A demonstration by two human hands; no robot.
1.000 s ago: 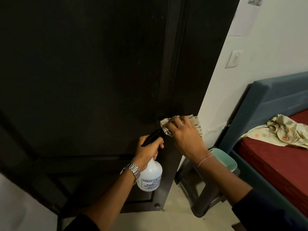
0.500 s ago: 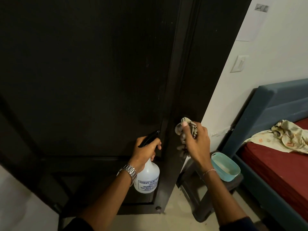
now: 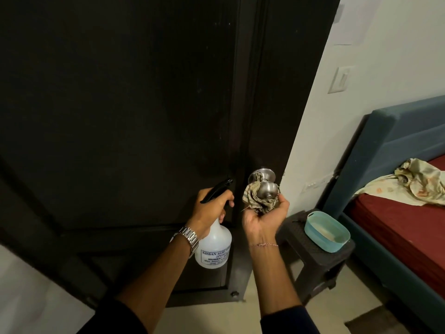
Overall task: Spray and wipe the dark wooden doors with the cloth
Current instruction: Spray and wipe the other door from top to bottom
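A dark door (image 3: 120, 104) fills the view from 9 to 1 o'clock, with a white wall (image 3: 385, 56) beside it and a bed (image 3: 409, 227) at 3 o'clock. A stool (image 3: 310, 251) near the door carries a teal tub (image 3: 326, 231).

Our left hand (image 3: 212, 210) is curled round the neck of the spray bottle (image 3: 214, 247), a finger at the trigger, and the nozzle points at the door. Our right hand (image 3: 265, 218), palm up at the centre of the view, grips the cloth (image 3: 255, 198) and cups it under the steel knob (image 3: 266, 188). The cloth wraps the knob's lower side, so we judge that we are wiping the knob now.

How much of the door is already wiped, we cannot tell: the wood is too dark to show wet marks. We see only one door, and its lower panel at 6 o'clock, as well as any other doors, probably remain.
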